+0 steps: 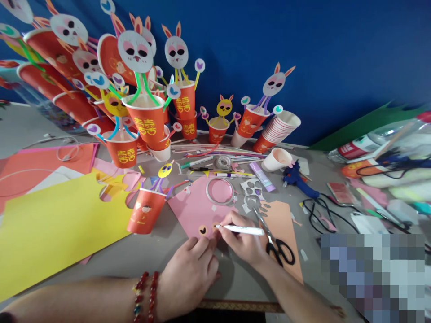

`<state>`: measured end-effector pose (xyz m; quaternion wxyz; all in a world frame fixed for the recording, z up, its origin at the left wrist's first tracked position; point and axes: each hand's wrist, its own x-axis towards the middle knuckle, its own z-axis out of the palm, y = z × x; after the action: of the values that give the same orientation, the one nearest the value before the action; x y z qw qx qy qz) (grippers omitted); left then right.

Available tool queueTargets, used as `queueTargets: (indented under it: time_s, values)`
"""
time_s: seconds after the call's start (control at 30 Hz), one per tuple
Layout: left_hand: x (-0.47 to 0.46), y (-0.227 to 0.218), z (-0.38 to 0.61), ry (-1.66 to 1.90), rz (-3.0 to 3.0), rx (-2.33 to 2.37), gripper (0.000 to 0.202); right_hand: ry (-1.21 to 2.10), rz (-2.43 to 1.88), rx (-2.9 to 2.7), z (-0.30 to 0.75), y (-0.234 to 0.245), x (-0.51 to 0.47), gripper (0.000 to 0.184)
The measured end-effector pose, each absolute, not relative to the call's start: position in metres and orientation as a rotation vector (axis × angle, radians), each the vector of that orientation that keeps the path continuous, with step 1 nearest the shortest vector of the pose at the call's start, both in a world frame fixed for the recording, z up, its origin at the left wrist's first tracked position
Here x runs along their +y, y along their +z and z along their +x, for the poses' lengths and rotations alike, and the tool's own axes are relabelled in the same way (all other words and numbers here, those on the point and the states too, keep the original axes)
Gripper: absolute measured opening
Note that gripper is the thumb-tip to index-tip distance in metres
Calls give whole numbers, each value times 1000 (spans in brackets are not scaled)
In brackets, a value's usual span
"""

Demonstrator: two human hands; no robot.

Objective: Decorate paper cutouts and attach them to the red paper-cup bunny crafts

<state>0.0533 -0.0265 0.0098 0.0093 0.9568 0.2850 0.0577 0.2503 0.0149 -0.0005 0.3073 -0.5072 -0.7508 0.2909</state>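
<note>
In my right hand is a white marker pen, gripped near its tip and slanting to the right. The tip touches a small peach paper circle, partly covered by the pen and fingers. My left hand, its fingers curled together, presses at the near edge of that circle; the thumb is mostly hidden. Beside them lies another peach circle with a dark heart drawn on it. Both circles are on a pink paper sheet. Black-handled scissors rest on peach paper right of my right hand.
A red paper cup with a yellow paper figure stands left of my hands. More red cups with rabbit faces crowd the back left. A tape roll, glue stick, blue glue gun and yellow sheet surround the work area.
</note>
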Motion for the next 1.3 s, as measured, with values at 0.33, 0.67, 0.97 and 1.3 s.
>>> queueTargets:
  time_s: [0.33,0.67,0.97,1.3]
  values:
    - [-27,9,53,172,2979,896,35,789,-1335,-1985,251,-3,13,16]
    - [-26,9,54,156,2975,902,37,748,-1356,-1986,252,-4,13,16]
    - [-26,9,52,118,2959,889,37,672,-1353,-1930,253,-1,10,18]
    - [-26,10,53,83,2952,872,37,707,-1383,-1882,251,0,11,20]
